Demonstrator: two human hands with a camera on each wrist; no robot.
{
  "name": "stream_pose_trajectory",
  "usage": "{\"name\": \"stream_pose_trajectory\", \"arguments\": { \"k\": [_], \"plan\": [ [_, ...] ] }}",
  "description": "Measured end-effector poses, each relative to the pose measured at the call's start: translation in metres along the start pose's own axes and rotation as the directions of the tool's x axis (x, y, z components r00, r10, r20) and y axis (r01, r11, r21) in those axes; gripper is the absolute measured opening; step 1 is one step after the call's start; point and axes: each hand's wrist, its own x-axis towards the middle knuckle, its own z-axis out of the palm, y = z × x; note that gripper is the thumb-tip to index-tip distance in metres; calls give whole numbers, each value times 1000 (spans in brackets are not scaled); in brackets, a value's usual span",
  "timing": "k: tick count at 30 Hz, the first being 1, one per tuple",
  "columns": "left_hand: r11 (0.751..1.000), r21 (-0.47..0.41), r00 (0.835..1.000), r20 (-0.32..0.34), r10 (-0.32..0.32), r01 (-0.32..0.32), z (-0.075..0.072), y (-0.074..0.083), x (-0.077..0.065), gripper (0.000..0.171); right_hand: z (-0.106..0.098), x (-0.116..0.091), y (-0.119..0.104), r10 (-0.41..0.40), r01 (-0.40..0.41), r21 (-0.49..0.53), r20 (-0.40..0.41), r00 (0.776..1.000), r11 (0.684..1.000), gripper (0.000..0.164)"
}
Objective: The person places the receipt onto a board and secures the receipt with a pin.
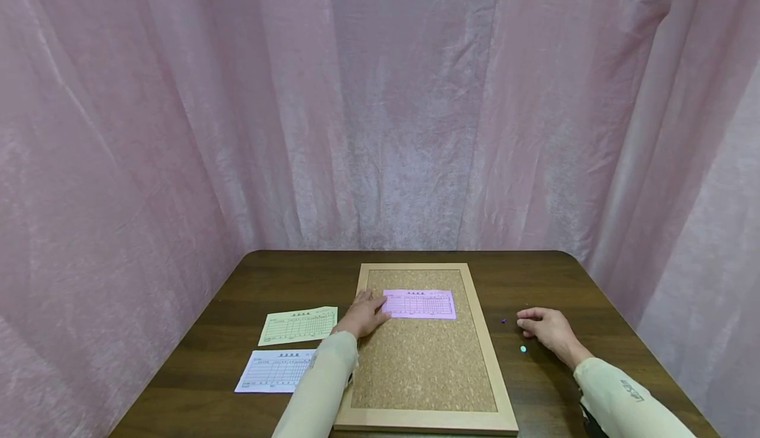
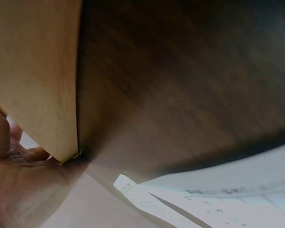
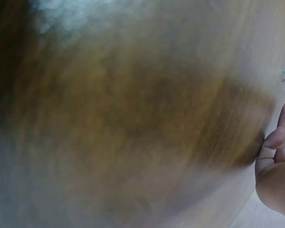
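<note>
A cork board (image 1: 423, 365) in a light wooden frame lies on the dark table, with a pink printed slip (image 1: 419, 304) on its upper part. My left hand (image 1: 363, 314) rests across the board's left frame, fingers spread, its thumb at the slip's left edge. In the left wrist view, that hand (image 2: 26, 185) lies against the wooden frame (image 2: 35, 71). Right of the board, my right hand (image 1: 549, 331) is low over the table with thumb and fingertips apart. Close to its fingertips are a small purple pin (image 1: 504, 320) and a pale green thumbtack (image 1: 523, 349).
Left of the board lie a yellow printed slip (image 1: 299, 326) and a white one (image 1: 274, 371), the latter partly behind my left sleeve. Brown table (image 1: 196, 385) surrounds the board. Pink curtains (image 1: 410, 108) hang behind and at both sides.
</note>
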Motion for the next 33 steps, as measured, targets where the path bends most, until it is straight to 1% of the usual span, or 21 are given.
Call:
{"name": "stream_pose_trajectory", "arguments": {
  "k": [7,13,19,33],
  "plan": [
    [1000,0,1000,-7,8,-8,0,0,-1,53,1,-1,0,3,-3,2,-2,1000,1000,26],
    [1000,1,1000,-10,10,-10,-1,1,-2,53,0,0,1,-17,17,-6,7,1000,1000,24],
    [1000,-10,1000,-7,1,-1,0,1,-2,53,1,-2,0,-8,8,-6,1,1000,1000,24],
    [1000,-3,1000,-8,10,-10,0,0,-2,53,1,-4,-2,42,-41,15,-25,999,999,27]
  ]
}}
